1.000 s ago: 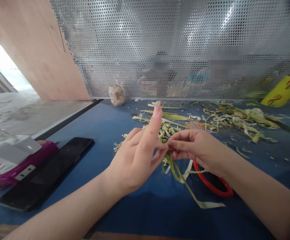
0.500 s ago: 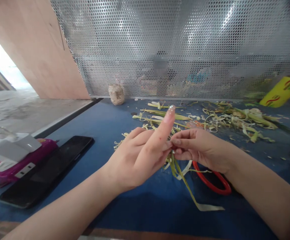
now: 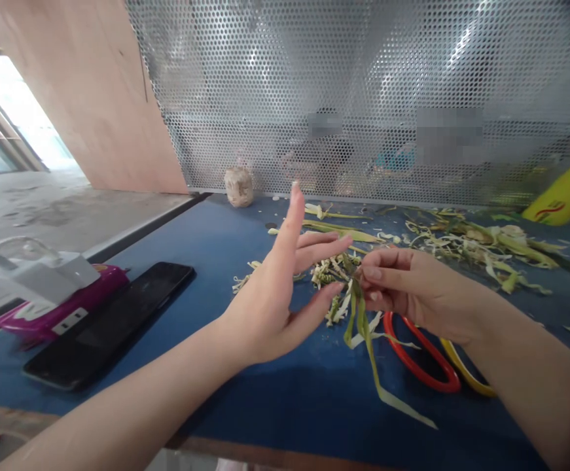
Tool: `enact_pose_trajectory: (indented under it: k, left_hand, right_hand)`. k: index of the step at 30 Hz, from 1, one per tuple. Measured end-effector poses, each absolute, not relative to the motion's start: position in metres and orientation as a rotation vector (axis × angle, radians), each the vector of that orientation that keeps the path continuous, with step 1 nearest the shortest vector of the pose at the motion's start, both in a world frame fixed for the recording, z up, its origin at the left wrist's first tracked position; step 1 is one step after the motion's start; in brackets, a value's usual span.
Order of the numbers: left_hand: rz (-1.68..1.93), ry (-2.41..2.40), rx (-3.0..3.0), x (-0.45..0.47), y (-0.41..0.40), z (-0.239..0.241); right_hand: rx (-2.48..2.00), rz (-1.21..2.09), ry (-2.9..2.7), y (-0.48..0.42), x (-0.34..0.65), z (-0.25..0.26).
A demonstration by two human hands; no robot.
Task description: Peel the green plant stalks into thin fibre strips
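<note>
My left hand [image 3: 277, 291] is open, its fingers spread and its thumb beside a small bunch of pale green leaf strips [image 3: 360, 314]. The bunch is pinched between the thumb and fingers of my right hand [image 3: 407, 288]. Long strips hang from the pinch, one curling down toward the front of the table. Behind my left fingers lies a heap of short, curled plant pieces [image 3: 331, 271]. Under my right hand and wrist are a red loop handle [image 3: 425, 366] and a yellow loop handle [image 3: 468, 369], which look like scissors; their blades are hidden.
On the blue table [image 3: 177, 340] a black phone [image 3: 112, 327] lies beside a magenta power strip [image 3: 73, 320] with white plugs. A wrapped roll [image 3: 239, 186] stands at the back. Plant scraps [image 3: 500, 245] and a yellow packet [image 3: 562, 196] are to the right, before a perforated metal panel [image 3: 275, 85].
My left hand has let go of the bunch, drawn back slightly left and opened its fingers. My right hand still pinches the strips. The view has shifted, and the yellow handle now shows.
</note>
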State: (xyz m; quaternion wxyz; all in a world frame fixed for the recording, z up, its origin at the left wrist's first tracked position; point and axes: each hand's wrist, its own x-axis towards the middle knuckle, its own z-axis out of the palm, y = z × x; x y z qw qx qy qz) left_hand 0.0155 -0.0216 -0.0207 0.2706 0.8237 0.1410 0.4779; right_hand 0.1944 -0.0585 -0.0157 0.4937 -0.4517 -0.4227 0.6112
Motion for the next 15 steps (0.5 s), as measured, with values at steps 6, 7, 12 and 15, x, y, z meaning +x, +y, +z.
enact_pose_trajectory:
  k: [6, 7, 12, 15]
  left_hand:
    - [1.175, 0.26, 2.298, 0.015, -0.0125, -0.0287]
    - [1.161, 0.271, 2.287, 0.0148, -0.0122, -0.0295]
    - [1.093, 0.314, 2.187, 0.0147, -0.0137, -0.0301]
    - [1.076, 0.307, 2.136, 0.0151, -0.0148, -0.0298]
  right_hand:
    - [-1.219, 1.34, -1.177, -0.0631, 0.1928, -0.0139]
    - [-1.231, 1.306, -1.194, -0.0634, 0.1934, -0.0138]
    - [-1.279, 1.167, -1.332, -0.0638, 0.1965, -0.0137]
    - [-1.314, 1.12, -1.373, -0.0641, 0.1974, -0.0136]
